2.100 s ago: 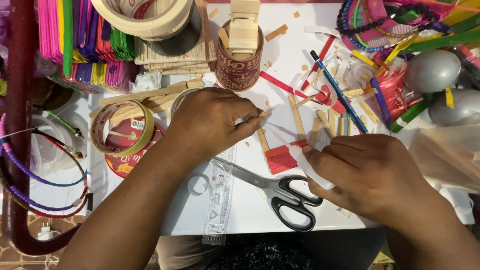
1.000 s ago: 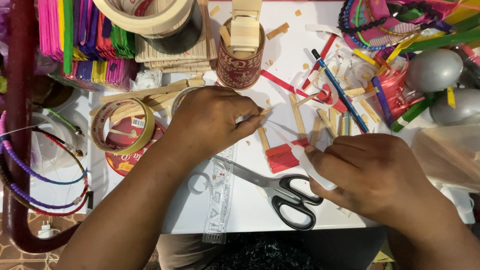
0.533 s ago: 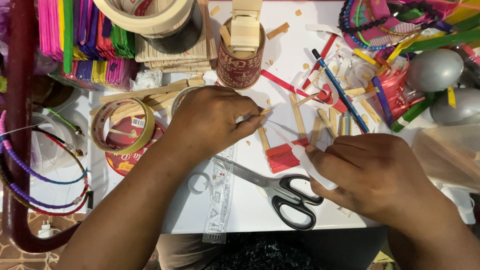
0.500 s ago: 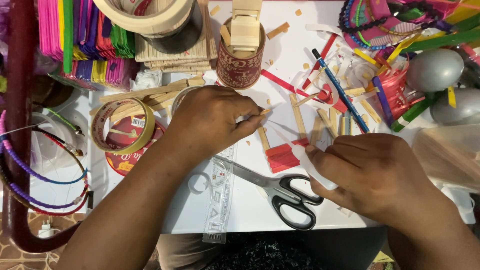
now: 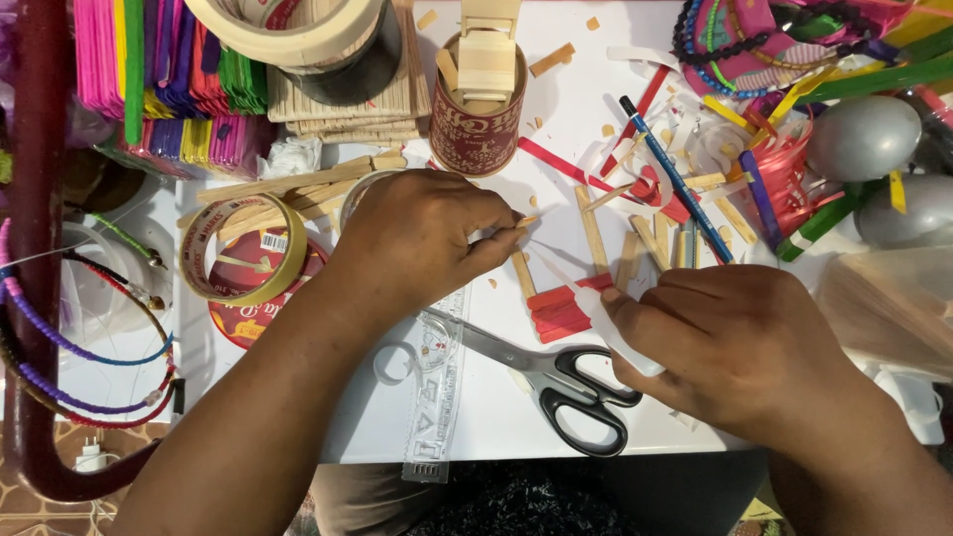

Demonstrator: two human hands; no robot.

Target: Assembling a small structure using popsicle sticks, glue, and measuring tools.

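My left hand [image 5: 417,238] pinches a small bit of wooden stick [image 5: 526,220] between thumb and fingers above the white table [image 5: 496,417]. My right hand [image 5: 735,347] is closed around a white tube-like object [image 5: 623,337], its tip close to a bundle of short red stick pieces [image 5: 558,308]. A plain wooden stick [image 5: 522,273] lies between the two hands. Black-handled scissors [image 5: 566,387] rest just below the red pieces, near my right hand.
A clear ruler [image 5: 437,397] lies by the front edge. A tape roll [image 5: 243,248] sits at the left, a red can [image 5: 476,109] with wooden pieces behind. Coloured stick bundles [image 5: 159,79], a blue pencil [image 5: 675,179], grey balloons [image 5: 864,139] and scraps crowd the back.
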